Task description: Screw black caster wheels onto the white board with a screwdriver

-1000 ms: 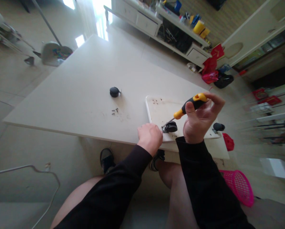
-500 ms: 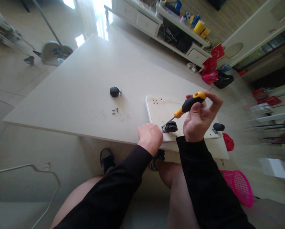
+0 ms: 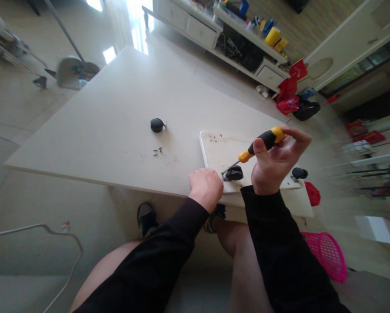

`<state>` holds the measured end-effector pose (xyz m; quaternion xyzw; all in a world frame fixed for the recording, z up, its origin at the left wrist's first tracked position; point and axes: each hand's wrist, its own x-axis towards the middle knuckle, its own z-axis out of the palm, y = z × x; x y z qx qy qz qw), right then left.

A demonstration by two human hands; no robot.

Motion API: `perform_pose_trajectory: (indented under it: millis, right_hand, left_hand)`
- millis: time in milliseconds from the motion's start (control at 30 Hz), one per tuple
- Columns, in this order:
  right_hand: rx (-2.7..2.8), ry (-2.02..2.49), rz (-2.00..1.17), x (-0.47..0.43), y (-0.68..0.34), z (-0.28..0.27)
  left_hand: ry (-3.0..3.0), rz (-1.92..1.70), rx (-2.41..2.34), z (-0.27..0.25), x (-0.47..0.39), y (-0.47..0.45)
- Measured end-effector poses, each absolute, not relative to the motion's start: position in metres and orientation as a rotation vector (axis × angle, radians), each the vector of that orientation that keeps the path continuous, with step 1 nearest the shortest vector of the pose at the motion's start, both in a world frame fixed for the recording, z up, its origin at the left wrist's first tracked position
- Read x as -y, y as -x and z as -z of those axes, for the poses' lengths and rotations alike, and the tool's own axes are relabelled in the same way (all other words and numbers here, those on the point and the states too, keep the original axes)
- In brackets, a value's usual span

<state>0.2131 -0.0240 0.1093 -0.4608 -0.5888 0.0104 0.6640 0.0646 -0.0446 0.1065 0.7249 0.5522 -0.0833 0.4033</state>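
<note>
My right hand (image 3: 275, 163) grips a yellow and black screwdriver (image 3: 258, 144), its tip set down at a black caster wheel (image 3: 234, 173) on a small white board (image 3: 221, 152). My left hand (image 3: 205, 187) is closed at the board's near corner, right beside that caster; what the fingers hold is hidden. A second caster (image 3: 299, 173) sits at the board's right end. A loose caster (image 3: 156, 125) lies further left on the large pale table (image 3: 116, 117), with several small screws (image 3: 158, 151) nearby.
A pink basket (image 3: 327, 256) stands on the floor at right. A red object (image 3: 312, 194) hangs by the table's right edge. A cluttered white shelf unit (image 3: 234, 39) lines the far wall. A cable (image 3: 51, 239) lies on the floor at left.
My right hand's fingers have shifted around the screwdriver handle, rolling it slightly. The left hand and the caster have stayed in place.
</note>
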Motion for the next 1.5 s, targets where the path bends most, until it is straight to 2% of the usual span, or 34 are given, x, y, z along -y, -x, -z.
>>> perform_pose_trajectory:
  millis: [167,333,833,1100,1333,1500]
  right_hand:
    - [1.313,1.018,0.009,0.025,-0.21,-0.102]
    - [1.359,0.942,-0.139,0.027,-0.213,-0.098]
    - [1.307,1.048,-0.003,0.03,-0.207,-0.109]
    - [1.384,0.968,-0.137,0.026,-0.213,-0.104]
    - [1.307,1.051,-0.027,0.028,-0.209,-0.107]
    - [1.292,0.938,-0.205,0.029,-0.209,-0.103]
  left_hand:
    - [-1.822,0.209,-1.4,-0.106,0.044,-0.065]
    - [-1.836,0.202,-1.404,-0.106,0.045,-0.065]
    - [-1.849,0.22,-1.39,-0.106,0.045,-0.065]
    - [-1.838,0.202,-1.403,-0.104,0.045,-0.065]
    - [-1.841,0.205,-1.401,-0.104,0.045,-0.066]
    - [-1.832,0.195,-1.411,-0.105,0.046,-0.066]
